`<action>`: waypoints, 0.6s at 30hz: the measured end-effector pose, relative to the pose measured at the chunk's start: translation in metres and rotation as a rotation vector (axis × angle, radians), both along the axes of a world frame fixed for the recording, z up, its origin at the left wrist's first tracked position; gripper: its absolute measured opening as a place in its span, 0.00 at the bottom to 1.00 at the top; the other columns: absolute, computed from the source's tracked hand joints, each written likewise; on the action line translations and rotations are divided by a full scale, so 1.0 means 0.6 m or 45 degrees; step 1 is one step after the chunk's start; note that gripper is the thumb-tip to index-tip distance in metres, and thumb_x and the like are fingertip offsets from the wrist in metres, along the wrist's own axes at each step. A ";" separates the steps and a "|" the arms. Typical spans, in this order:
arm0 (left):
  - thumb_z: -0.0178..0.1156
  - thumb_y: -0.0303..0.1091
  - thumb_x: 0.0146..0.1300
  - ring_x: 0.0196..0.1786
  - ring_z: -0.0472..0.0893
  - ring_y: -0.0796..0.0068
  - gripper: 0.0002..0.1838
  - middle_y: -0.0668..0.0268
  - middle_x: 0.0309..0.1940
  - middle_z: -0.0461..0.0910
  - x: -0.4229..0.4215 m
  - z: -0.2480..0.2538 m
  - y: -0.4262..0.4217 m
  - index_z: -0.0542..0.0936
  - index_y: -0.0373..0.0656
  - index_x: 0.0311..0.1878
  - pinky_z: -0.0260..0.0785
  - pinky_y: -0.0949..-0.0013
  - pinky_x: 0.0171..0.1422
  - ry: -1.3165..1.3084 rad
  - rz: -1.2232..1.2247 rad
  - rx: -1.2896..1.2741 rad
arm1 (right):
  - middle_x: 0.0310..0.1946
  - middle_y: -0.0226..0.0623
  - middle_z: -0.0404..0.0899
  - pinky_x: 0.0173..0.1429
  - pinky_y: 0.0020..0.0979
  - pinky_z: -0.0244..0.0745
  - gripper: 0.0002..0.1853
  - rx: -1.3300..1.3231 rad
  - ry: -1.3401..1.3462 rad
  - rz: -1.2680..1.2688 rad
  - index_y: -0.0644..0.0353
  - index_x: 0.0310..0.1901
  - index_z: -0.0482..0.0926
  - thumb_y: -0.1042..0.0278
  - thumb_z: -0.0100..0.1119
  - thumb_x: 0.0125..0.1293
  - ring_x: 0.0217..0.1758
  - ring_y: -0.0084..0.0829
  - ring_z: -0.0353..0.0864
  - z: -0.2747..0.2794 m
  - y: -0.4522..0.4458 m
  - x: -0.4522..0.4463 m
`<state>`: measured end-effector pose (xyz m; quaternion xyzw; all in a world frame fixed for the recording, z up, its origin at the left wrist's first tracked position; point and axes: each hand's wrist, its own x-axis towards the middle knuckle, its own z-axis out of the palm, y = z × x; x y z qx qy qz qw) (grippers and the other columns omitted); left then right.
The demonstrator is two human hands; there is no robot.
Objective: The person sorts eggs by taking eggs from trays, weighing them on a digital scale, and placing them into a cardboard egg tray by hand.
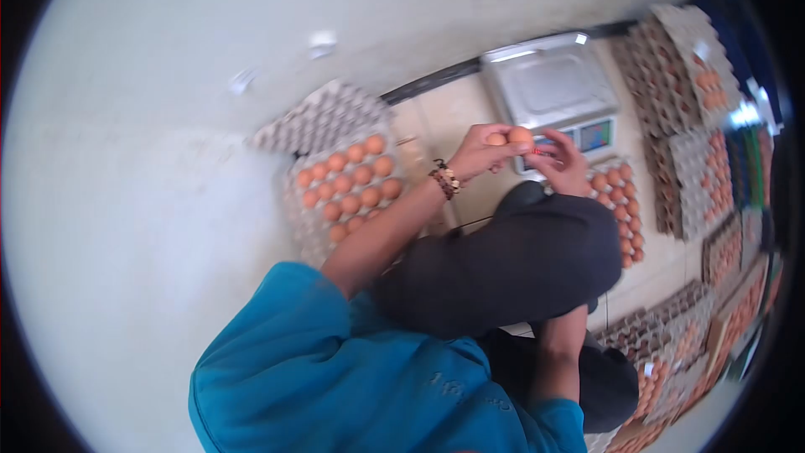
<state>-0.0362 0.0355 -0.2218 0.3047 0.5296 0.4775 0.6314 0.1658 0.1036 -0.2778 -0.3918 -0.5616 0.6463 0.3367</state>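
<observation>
My left hand (482, 153), with beaded bracelets at the wrist, is closed around two brown eggs, one egg (497, 139) in the fingers and another egg (520, 135) near the fingertips. Close beside the second egg, my right hand (563, 166) is curved with thumb and fingers apart; whether it touches the egg is unclear. Both hands are in front of a digital scale (549, 80) with a bare metal pan. To the left lies an egg tray (302, 222) partly filled with brown eggs. Past my knee, more eggs (618, 201) sit in rows.
An overturned grey egg tray (331, 117) leans by the wall behind the left tray. Stacked egg trays (662, 75) rise at the right, with more trays of eggs (671, 369) lower right. My raised knee (520, 260) is under my hands. Scraps of paper (321, 44) lie upper left.
</observation>
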 end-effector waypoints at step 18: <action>0.68 0.35 0.62 0.54 0.80 0.60 0.23 0.55 0.49 0.80 -0.250 0.033 -0.555 0.74 0.40 0.57 0.74 0.61 0.56 1.621 0.839 -0.252 | 0.56 0.34 0.77 0.67 0.43 0.66 0.23 0.036 0.238 -0.288 0.63 0.62 0.70 0.56 0.47 0.73 0.64 0.36 0.73 0.069 -0.089 0.122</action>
